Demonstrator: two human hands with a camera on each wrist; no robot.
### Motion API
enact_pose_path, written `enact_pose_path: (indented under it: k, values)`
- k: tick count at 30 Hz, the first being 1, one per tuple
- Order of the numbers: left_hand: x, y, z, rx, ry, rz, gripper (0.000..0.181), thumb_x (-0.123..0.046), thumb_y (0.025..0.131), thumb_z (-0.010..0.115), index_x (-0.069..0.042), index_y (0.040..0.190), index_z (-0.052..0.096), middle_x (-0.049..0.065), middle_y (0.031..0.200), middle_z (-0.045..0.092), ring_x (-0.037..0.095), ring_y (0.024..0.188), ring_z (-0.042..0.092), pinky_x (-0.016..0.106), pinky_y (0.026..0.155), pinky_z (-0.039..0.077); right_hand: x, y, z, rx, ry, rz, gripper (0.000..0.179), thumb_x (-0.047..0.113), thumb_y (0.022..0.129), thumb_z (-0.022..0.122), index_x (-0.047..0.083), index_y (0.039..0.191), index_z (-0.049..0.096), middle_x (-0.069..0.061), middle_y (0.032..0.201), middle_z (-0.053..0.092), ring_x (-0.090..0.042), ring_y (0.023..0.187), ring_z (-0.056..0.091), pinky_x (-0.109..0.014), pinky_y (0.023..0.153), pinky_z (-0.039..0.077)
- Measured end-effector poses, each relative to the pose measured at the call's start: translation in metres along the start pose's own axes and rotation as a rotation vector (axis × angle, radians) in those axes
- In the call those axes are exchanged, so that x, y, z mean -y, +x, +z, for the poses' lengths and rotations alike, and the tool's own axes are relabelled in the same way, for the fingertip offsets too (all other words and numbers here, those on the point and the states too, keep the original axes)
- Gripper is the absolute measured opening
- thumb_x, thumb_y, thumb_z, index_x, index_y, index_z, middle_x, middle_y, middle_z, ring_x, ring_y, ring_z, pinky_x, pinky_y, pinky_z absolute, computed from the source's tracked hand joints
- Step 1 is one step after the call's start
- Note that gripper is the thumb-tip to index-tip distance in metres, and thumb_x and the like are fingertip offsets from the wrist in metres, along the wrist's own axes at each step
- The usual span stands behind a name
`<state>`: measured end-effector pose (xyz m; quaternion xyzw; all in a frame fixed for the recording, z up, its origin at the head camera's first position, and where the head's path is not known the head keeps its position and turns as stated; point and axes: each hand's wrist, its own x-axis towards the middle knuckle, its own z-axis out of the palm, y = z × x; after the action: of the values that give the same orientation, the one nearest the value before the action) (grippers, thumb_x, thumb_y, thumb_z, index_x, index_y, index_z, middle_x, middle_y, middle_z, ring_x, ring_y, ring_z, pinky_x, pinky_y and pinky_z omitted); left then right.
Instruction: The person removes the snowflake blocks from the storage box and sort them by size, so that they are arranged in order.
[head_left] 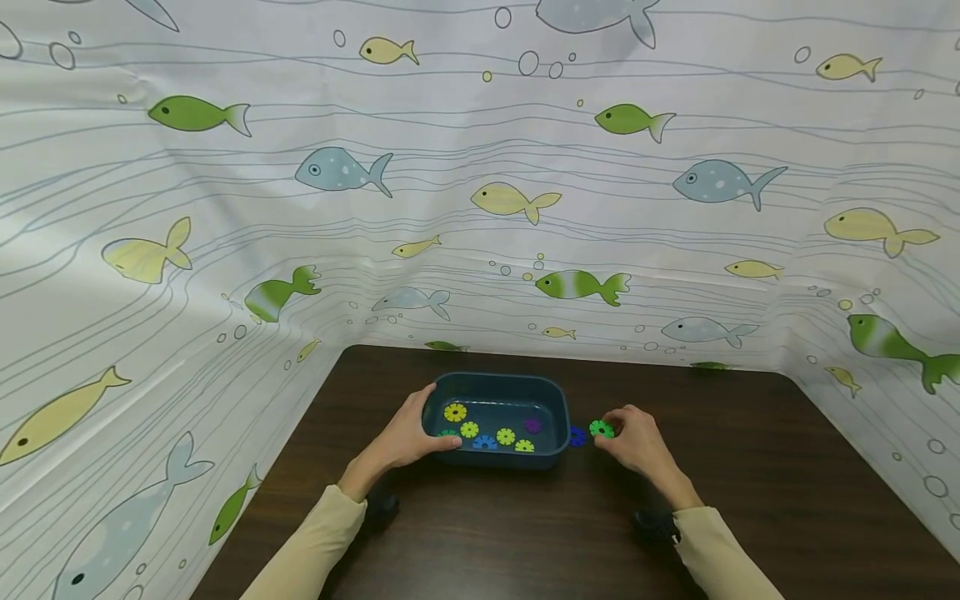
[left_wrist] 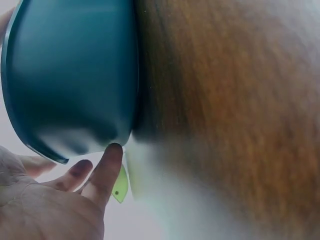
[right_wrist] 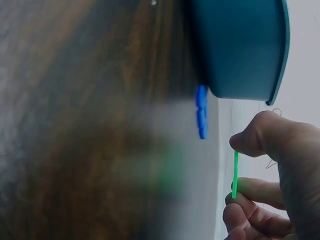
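A dark teal plastic tub [head_left: 558,412] sits on the table, with several notched flower-shaped discs in it, such as a yellow disc [head_left: 455,412] and a purple disc [head_left: 532,426]. My left hand [head_left: 408,432] grips the tub's left end, thumb over the front rim; in the left wrist view its fingertips [left_wrist: 114,150] touch the end wall. To the right of the tub, my right hand [head_left: 636,439] pinches a green notched disc [head_left: 601,428] by its edges. The right wrist view has this green disc [right_wrist: 235,175] edge-on between thumb and fingers, raised off the tabletop.
A blue notched disc [head_left: 577,437] lies flat on the table against the tub's right end. The dark wooden table [head_left: 510,533] is bordered at the back and sides by a white fish-patterned curtain [head_left: 465,250].
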<state>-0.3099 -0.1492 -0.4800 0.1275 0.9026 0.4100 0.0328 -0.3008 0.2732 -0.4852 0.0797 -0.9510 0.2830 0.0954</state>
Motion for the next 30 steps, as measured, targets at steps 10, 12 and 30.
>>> enact_pose_path:
  k: [10,12,30]
  values:
    - [0.002,0.0,-0.002,-0.019,0.01,0.018,0.119,-0.056,0.081,0.09,-0.005,0.17,0.03,0.025,0.171,0.037,0.041,0.139,0.052,0.069,0.12,0.048,-0.011,0.002,0.006,0.056,-0.018,-0.013,0.033,0.014,0.088,0.083,-0.007,0.113,0.078,-0.019,0.106,0.073,-0.025,0.09,0.067,-0.047,0.079,0.06]
    - [0.002,0.0,-0.002,-0.016,0.015,0.019,0.117,-0.056,0.081,0.089,-0.005,0.17,0.031,0.026,0.171,0.036,0.042,0.141,0.051,0.069,0.12,0.047,-0.012,0.002,0.007,0.057,-0.018,-0.019,0.032,0.014,0.088,0.082,-0.006,0.113,0.078,-0.018,0.104,0.072,-0.025,0.088,0.066,-0.045,0.078,0.06]
    - [0.002,0.0,-0.001,-0.011,0.008,0.01,0.118,-0.057,0.08,0.09,-0.004,0.169,0.033,0.027,0.172,0.036,0.044,0.141,0.051,0.07,0.121,0.046,-0.009,0.002,0.003,0.124,0.04,0.067,0.037,0.015,0.092,0.085,-0.008,0.12,0.078,-0.02,0.112,0.069,-0.025,0.094,0.067,-0.041,0.078,0.061]
